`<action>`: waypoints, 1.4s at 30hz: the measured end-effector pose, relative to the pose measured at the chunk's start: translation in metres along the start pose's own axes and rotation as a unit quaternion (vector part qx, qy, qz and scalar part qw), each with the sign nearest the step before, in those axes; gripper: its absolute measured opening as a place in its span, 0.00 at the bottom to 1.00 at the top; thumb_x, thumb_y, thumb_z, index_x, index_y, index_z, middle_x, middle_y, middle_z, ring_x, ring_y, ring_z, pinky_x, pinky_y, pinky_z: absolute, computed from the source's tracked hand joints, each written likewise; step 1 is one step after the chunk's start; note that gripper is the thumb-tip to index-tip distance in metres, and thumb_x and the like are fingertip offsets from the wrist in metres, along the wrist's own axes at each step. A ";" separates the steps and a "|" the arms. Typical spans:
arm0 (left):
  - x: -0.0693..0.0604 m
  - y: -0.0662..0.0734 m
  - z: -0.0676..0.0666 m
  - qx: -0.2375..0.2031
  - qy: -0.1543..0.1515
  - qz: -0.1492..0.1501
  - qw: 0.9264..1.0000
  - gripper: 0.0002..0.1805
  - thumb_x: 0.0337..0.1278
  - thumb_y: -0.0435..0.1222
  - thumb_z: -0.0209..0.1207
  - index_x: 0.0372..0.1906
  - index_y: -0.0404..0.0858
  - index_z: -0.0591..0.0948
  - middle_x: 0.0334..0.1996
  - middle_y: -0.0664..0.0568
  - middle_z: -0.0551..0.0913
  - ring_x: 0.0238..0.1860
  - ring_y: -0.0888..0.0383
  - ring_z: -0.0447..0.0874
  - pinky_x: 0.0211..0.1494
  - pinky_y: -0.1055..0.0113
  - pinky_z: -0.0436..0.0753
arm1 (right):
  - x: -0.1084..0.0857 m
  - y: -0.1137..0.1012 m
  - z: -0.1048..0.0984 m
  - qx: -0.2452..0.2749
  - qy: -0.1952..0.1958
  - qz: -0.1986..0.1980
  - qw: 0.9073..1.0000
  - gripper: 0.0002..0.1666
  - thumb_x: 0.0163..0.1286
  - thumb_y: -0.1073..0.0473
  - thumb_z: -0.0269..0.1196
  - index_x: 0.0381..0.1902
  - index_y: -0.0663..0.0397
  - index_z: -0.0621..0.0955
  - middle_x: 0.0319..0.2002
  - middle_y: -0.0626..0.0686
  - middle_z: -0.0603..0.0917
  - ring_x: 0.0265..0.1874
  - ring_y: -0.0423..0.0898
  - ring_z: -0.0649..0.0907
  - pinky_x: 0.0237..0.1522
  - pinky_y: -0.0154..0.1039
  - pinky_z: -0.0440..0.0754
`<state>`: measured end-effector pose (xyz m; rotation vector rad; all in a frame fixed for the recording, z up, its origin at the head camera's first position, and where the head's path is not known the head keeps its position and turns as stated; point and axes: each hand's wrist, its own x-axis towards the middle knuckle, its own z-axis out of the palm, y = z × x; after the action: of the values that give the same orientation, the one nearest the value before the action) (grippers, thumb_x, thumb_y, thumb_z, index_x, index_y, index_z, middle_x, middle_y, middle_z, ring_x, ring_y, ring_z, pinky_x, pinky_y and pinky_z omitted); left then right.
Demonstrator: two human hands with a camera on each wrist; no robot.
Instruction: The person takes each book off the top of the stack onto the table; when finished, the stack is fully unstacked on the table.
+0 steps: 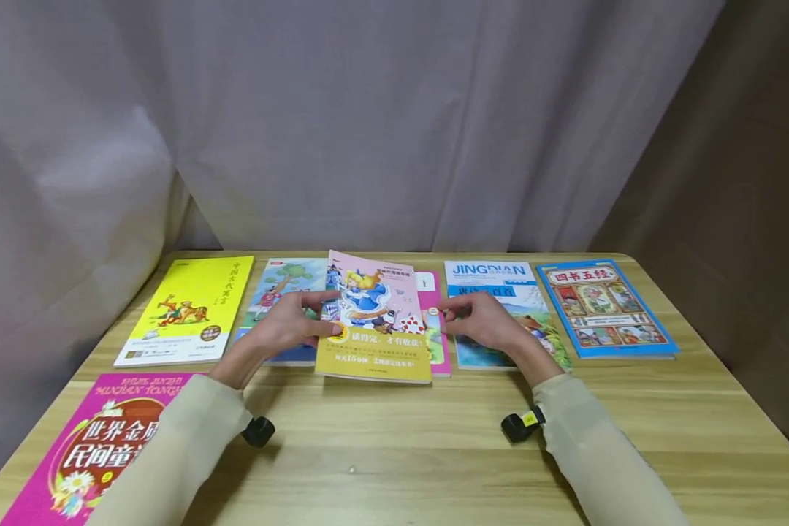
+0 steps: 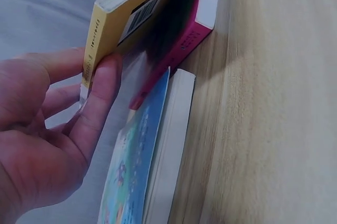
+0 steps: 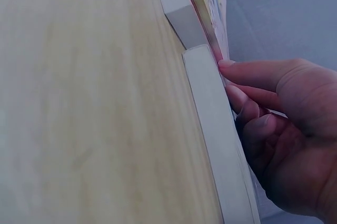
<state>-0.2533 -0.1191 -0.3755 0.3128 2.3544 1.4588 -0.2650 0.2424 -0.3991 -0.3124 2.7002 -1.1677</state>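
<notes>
My left hand (image 1: 283,325) grips the spine edge of a pink-and-yellow storybook (image 1: 375,343), thumb on its front and fingers behind. In the left wrist view that storybook (image 2: 129,21) is tilted up, raised above a magenta book (image 2: 192,37). Mostly covered by the storybook, the magenta book (image 1: 442,351) shows only its right strip in the head view. My right hand (image 1: 486,321) has thumb and index finger pinching at that strip's edge, its other fingers curled. In the right wrist view the right hand (image 3: 295,124) is beside the white page edge of the blue-and-white book (image 3: 210,129).
A yellow book (image 1: 191,310) and a light-blue book (image 1: 276,288) lie left of the storybook. On the right are a blue-and-white book (image 1: 493,274) and a blue-bordered book (image 1: 608,307). A larger magenta book (image 1: 59,453) lies front left, partly under my left sleeve. Grey curtain (image 1: 394,131) hangs behind the table.
</notes>
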 end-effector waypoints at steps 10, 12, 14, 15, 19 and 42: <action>-0.018 0.001 -0.008 0.036 0.034 0.027 0.998 0.38 0.62 0.39 0.74 0.77 0.44 0.74 0.51 0.42 0.73 0.27 0.56 0.88 0.46 0.64 0.87 | 0.000 -0.002 0.000 -0.016 -0.006 0.001 1.000 0.26 0.69 0.58 0.72 0.63 0.58 0.85 0.42 0.52 0.86 0.41 0.49 0.77 0.45 0.40 0.75; -0.021 0.001 -0.009 0.045 0.042 0.035 0.997 0.38 0.62 0.39 0.75 0.77 0.44 0.75 0.51 0.40 0.74 0.27 0.56 0.89 0.48 0.64 0.87 | 0.000 -0.002 0.000 -0.019 -0.007 -0.004 1.000 0.26 0.69 0.59 0.72 0.63 0.58 0.85 0.42 0.52 0.86 0.40 0.48 0.77 0.45 0.40 0.74; -0.024 0.001 -0.010 0.043 0.048 0.039 0.997 0.38 0.61 0.39 0.75 0.76 0.45 0.75 0.54 0.40 0.76 0.29 0.57 0.90 0.49 0.65 0.87 | 0.000 -0.001 0.000 -0.018 -0.008 -0.009 1.000 0.25 0.69 0.59 0.72 0.63 0.59 0.85 0.41 0.52 0.86 0.39 0.48 0.77 0.44 0.40 0.74; -0.026 0.001 -0.010 0.039 0.049 0.041 0.997 0.38 0.61 0.39 0.75 0.76 0.45 0.75 0.56 0.38 0.75 0.30 0.57 0.91 0.48 0.66 0.87 | 0.000 -0.001 0.000 -0.017 -0.008 -0.011 1.000 0.25 0.69 0.59 0.72 0.63 0.59 0.85 0.41 0.52 0.86 0.39 0.48 0.77 0.44 0.40 0.74; -0.035 0.003 -0.013 0.008 0.046 0.042 0.998 0.39 0.61 0.37 0.74 0.77 0.45 0.74 0.71 0.33 0.67 0.35 0.61 0.91 0.42 0.70 0.86 | 0.000 0.000 0.001 -0.011 -0.010 -0.013 1.000 0.25 0.70 0.59 0.72 0.64 0.59 0.85 0.41 0.52 0.86 0.38 0.48 0.76 0.43 0.40 0.74; -0.115 0.021 -0.035 0.002 0.097 0.027 0.995 0.41 0.62 0.41 0.75 0.78 0.58 0.72 0.42 0.47 0.93 0.37 0.54 0.92 0.29 0.68 0.77 | -0.001 -0.001 -0.001 -0.010 -0.012 -0.006 1.000 0.26 0.70 0.58 0.71 0.64 0.59 0.85 0.42 0.53 0.86 0.41 0.49 0.76 0.44 0.41 0.74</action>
<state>-0.1626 -0.1804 -0.3214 0.2482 2.5186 1.5752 -0.2643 0.2426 -0.3980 -0.3433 2.6939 -1.1338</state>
